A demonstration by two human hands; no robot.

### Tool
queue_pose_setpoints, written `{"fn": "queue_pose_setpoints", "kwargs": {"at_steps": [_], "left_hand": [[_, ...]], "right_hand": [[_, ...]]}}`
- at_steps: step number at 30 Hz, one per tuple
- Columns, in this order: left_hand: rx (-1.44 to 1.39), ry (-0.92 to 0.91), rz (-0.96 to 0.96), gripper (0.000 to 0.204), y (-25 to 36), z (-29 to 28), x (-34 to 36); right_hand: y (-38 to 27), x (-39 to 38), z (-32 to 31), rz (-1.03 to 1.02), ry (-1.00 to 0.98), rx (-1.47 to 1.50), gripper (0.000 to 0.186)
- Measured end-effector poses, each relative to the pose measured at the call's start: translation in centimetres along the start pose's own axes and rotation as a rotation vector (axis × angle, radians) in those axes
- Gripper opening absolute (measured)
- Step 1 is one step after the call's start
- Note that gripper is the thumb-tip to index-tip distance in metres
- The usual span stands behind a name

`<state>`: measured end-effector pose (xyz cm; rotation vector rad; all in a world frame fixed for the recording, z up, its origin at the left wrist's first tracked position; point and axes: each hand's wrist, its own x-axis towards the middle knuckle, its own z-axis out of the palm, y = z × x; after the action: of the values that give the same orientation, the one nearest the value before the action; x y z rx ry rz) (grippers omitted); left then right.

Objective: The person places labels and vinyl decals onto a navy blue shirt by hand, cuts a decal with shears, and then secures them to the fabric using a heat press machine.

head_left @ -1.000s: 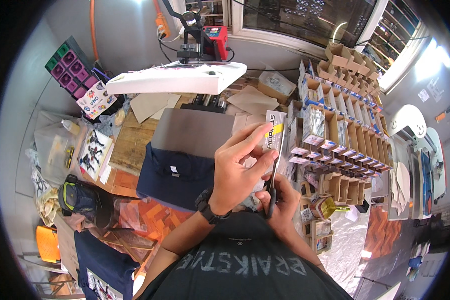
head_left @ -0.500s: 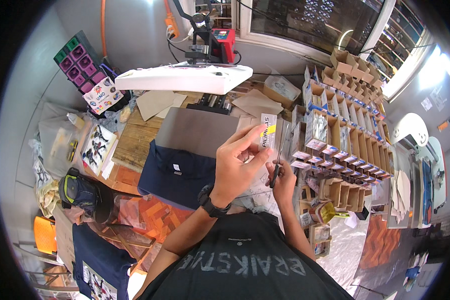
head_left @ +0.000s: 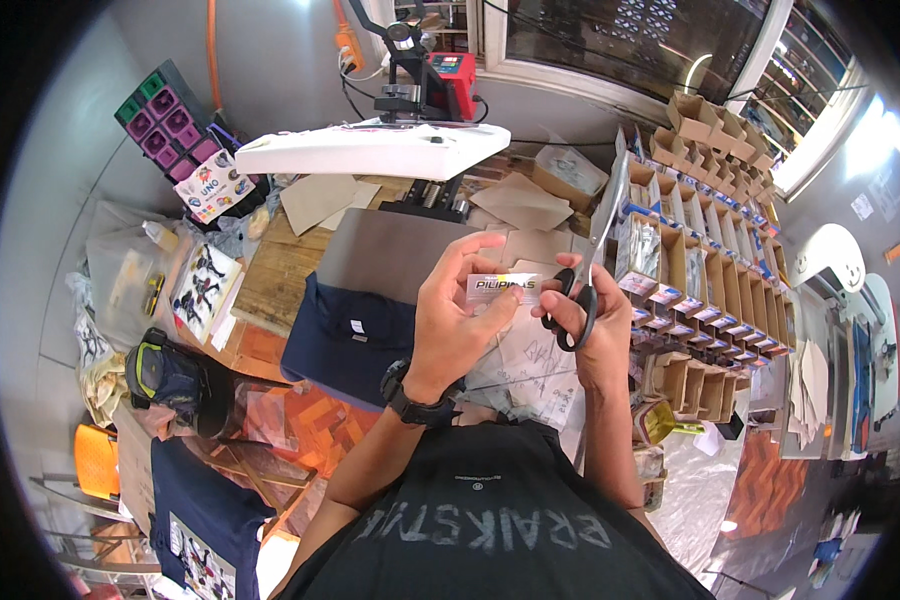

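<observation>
My left hand (head_left: 450,320) grips a small white printed strip (head_left: 485,285) with dark lettering and a bit of yellow, now lying sideways between finger and thumb. Just right of it, my right hand (head_left: 600,330) is closed on black-handled scissors (head_left: 585,310), whose metal blades point upward. Behind my hands are a grey press platen (head_left: 370,245) with folded navy fabric (head_left: 325,340) on it, and loose brown and white sheets (head_left: 520,375). Above stands a heat press (head_left: 400,100) with a white padded upper plate (head_left: 370,150) and a red control box.
Cardboard bins (head_left: 700,260) fill the right, with more flat machines (head_left: 830,260) beyond. At left are purple holders (head_left: 165,125), a printed-sheet stack (head_left: 205,285) and a bag (head_left: 160,375). Navy printed fabric (head_left: 205,510) and an orange chair (head_left: 97,460) are at lower left.
The strip has turned from upright to horizontal and moved lower. My right hand has risen and shifted right, with the scissor blades now higher and away from the strip.
</observation>
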<state>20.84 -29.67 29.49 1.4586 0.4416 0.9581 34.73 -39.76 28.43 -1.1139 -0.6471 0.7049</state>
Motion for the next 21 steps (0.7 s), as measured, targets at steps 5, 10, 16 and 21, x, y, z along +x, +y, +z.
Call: {"fn": "queue_pose_setpoints", "kwargs": {"at_steps": [5,10,16,21], "left_hand": [[-0.363,0.040,-0.012,0.063,-0.2,0.6,-0.8],[-0.321,0.184,0.021,0.065,0.1,-0.3,-0.9],[-0.392,0.242,0.070,0.061,1.7,-1.5,0.0],[-0.341,0.218,0.066,0.056,1.2,-1.2,0.3]], "right_hand": [[0.0,0.2,1.8,-0.057,-0.010,0.107,0.039],[1.2,-1.2,2.7,-0.121,0.031,0.012,0.037],[5.5,-4.1,1.0,-0.165,-0.295,-0.173,0.078],[6.4,-4.8,1.3,-0.235,-0.330,-0.327,0.061]]}}
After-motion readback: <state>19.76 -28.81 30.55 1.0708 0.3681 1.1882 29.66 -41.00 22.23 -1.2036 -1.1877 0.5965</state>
